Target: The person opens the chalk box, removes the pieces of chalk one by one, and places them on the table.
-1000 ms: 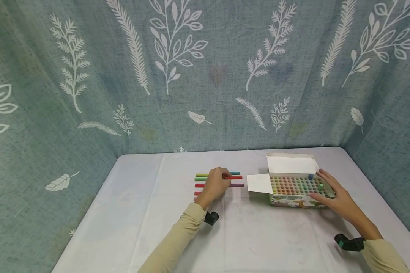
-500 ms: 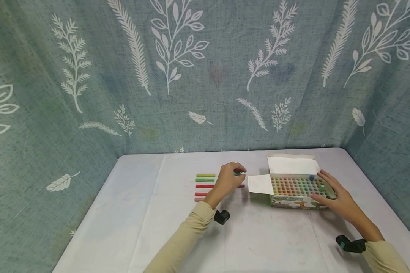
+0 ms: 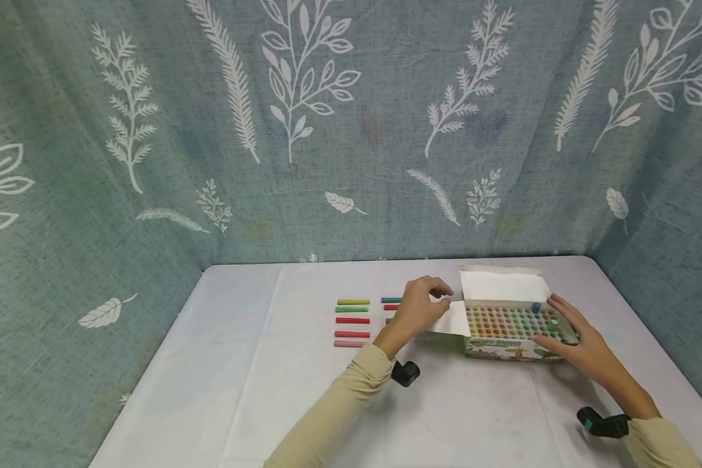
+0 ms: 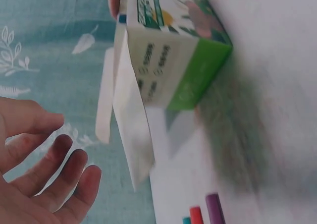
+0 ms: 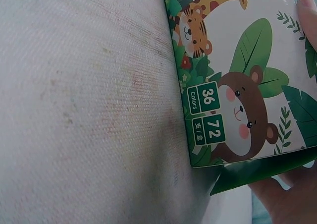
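Chalk fills the box [image 3: 511,328], an open carton on the right half of the table [image 3: 269,390]: its top is a grid of round stick ends in yellow, green, pink and blue shades, with one blue stick [image 3: 535,307] and one green stick [image 3: 553,322] standing a little higher than the rest near the right end. The lid flap [image 3: 506,285] stands open at the back, and a side flap [image 3: 453,320] hangs open on the left. In the right wrist view the front of the box shows a bear, a giraffe and green leaves, with the numbers 36 and 72 on small green labels. Loose sticks lie in rows on the table to the left of the box: a yellow stick [image 3: 353,301], a light green stick [image 3: 351,309], two red sticks [image 3: 352,320] below them and a pink stick [image 3: 348,344] nearest the person, with the ends of a teal stick [image 3: 389,300] and another red one showing beside the left hand [image 3: 421,309]. That hand hovers just left of the side flap, wrist raised, thumb and forefinger curved toward each other at the flap's upper edge; the left wrist view shows its fingers loosely spread with nothing between them. The right hand [image 3: 576,338] cups the right end of the box, fingers lying along its top edge and thumb pressed on the printed front.
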A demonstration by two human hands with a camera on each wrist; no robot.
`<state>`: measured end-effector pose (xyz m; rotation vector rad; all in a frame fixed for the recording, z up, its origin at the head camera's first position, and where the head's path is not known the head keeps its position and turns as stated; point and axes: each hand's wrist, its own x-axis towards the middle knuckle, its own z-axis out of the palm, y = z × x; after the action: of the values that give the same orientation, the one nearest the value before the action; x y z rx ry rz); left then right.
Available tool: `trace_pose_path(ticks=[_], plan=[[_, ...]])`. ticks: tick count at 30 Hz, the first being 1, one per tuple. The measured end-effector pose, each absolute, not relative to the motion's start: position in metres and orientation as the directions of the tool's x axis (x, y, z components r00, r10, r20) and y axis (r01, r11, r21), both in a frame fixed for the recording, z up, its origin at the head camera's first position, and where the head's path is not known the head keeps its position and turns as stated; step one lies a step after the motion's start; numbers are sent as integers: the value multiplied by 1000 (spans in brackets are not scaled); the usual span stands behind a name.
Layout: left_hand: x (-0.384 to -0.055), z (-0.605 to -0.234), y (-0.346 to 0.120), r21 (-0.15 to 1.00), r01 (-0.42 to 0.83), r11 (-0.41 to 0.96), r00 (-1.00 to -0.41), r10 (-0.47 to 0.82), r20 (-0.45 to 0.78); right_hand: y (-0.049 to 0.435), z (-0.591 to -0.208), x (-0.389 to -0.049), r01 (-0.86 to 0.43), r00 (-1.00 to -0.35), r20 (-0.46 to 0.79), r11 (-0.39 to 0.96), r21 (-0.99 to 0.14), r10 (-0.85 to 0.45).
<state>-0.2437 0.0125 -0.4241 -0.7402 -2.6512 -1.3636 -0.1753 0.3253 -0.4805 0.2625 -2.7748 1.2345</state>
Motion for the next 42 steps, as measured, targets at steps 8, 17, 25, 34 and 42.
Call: trace_pose_path(ticks=[8, 17, 25, 34, 42], plan=[[-237, -418, 32, 748, 478, 461, -855, 438, 276, 323, -480, -173, -195, -981, 155, 651, -734, -119], [-233, -414, 53, 741, 511, 436, -825, 489, 282, 323, -477, -172, -163, -987, 125, 664, -730, -105], [-228, -406, 78, 717, 565, 409, -776, 559, 293, 323, -477, -173, -147, -989, 108, 656, -740, -100], [-225, -402, 104, 634, 645, 426, -703, 657, 273, 325, -475, -174, -162, -987, 112, 659, -735, -118], [-222, -401, 135, 553, 682, 478, -681, 691, 242, 327, -476, -174, -162, -986, 102, 626, -763, -131]])
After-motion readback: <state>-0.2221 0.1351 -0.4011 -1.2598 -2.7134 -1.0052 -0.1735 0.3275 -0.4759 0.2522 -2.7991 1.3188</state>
